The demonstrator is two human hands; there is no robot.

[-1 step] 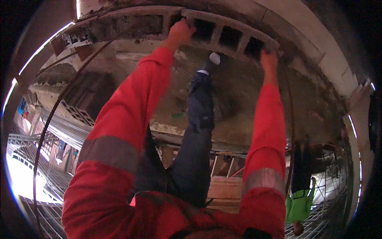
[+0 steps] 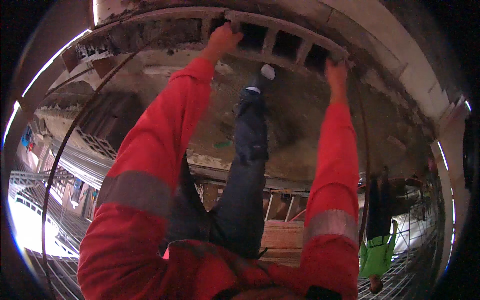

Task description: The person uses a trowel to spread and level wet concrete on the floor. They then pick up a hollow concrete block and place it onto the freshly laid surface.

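Note:
A grey hollow concrete block (image 2: 269,42) with several dark square openings lies at the far side, its long side running across in front of me. My left hand (image 2: 224,39) is closed over its left end, fingers curled at the opening there. At the opposite end, my right hand (image 2: 336,75) grips the block near the last opening; its fingertips are partly lost in shadow. Another hollow block (image 2: 205,31) meets it at the left, in line with it. Both arms are stretched out in red sleeves with grey bands.
A thin rebar rod (image 2: 75,122) curves up on the left, and another rod (image 2: 367,150) stands at the right. My shoe (image 2: 267,72) is on the dirty floor just short of the block. A stack of hollow blocks (image 2: 97,145) is at the left. A person in green (image 2: 377,257) is behind at the right.

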